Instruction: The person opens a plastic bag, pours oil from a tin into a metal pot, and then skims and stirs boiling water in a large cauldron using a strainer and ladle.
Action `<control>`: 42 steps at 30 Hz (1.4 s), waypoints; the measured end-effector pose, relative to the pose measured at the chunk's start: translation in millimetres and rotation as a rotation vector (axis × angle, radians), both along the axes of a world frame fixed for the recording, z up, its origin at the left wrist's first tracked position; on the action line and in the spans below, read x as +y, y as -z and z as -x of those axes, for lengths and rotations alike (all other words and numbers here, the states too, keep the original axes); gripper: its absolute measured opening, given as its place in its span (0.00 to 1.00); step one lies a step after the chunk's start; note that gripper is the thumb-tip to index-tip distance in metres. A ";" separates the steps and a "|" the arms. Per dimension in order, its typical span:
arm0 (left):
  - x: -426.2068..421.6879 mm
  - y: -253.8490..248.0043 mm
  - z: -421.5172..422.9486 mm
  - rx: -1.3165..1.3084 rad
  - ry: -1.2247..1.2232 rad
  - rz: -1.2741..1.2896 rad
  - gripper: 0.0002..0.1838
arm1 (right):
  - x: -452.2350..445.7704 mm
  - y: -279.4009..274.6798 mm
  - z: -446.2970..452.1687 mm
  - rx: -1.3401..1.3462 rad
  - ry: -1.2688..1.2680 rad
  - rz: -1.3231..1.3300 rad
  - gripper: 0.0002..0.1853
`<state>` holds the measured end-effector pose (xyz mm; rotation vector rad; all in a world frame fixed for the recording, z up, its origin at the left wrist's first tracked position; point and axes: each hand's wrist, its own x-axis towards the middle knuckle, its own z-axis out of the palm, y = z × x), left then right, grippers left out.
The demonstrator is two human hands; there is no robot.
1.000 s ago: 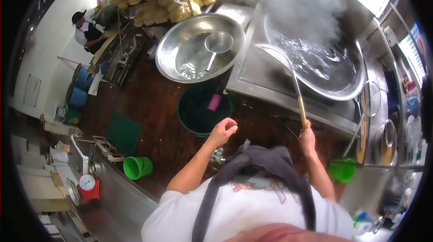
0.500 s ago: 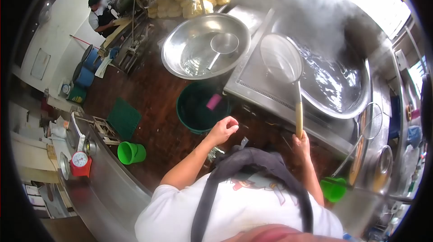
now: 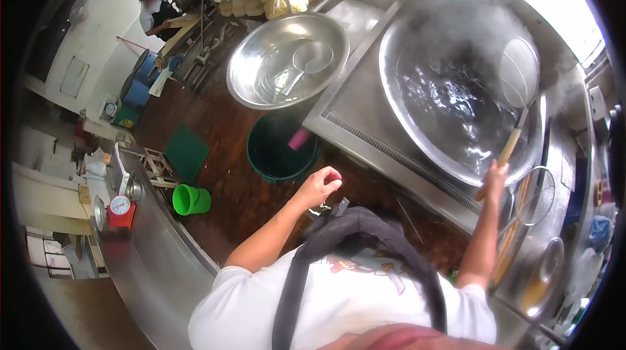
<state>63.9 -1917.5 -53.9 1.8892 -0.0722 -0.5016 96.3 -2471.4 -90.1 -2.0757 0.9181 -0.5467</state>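
Strainer (image 3: 520, 73) shows over the right side of the steaming pan (image 3: 405, 118), its handle (image 3: 510, 145) gripped in my right hand (image 3: 493, 180); my left hand (image 3: 317, 189) is curled near the green tub (image 3: 279, 173), and from here I cannot tell whether it is fully closed

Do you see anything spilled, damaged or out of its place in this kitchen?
I see no clear spill or damage. One thing looks slightly odd: the pink object in or over the green tub. Its colour stands out there, and I cannot tell what it is or whether it belongs.
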 end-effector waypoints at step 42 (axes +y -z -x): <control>94.6 11.0 8.0 -0.060 -0.048 0.021 0.08 | 169.9 8.3 55.7 0.259 -0.475 -1.037 0.10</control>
